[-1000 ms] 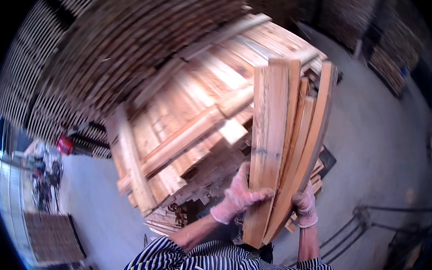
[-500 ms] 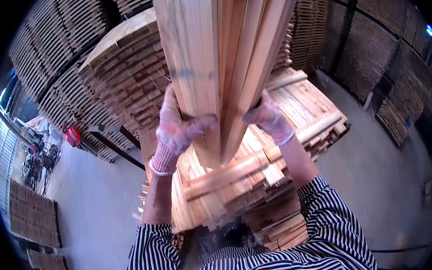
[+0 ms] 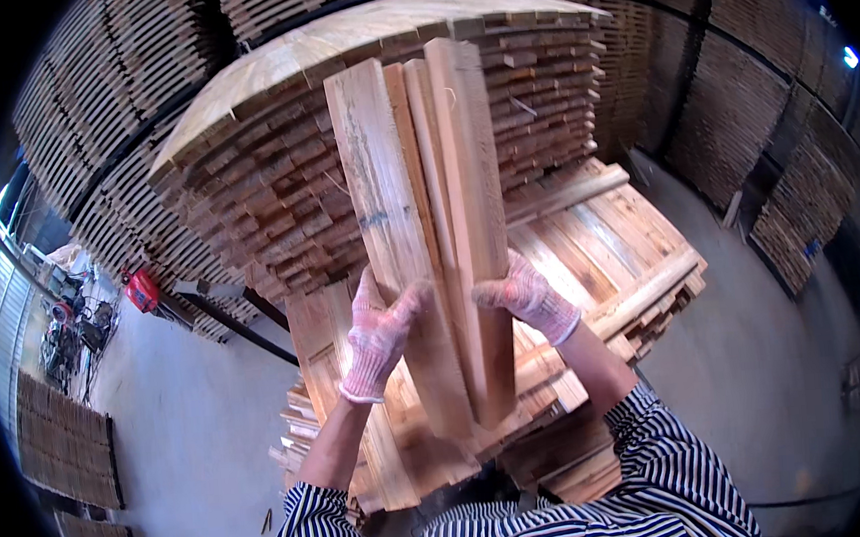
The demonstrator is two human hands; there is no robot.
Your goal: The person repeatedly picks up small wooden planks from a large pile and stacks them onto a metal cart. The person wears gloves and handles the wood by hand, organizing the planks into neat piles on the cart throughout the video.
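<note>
Two gloved hands, left hand (image 3: 380, 334), right hand (image 3: 524, 297), clasping upright planks (image 3: 427, 229)

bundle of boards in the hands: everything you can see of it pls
The bundle of boards is several rough-sawn planks of pale to reddish wood, pressed face to face and held nearly upright, top ends uneven. The widest, on the left, shows grey stains. The gloved left hand and right hand clamp its sides. It hangs above a low stack of planks.

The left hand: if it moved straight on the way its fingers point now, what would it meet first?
The left hand already grips the bundle of boards. Its fingers point up and forward, so it would probably meet the tall stack of planks next; depth is unclear.
</note>
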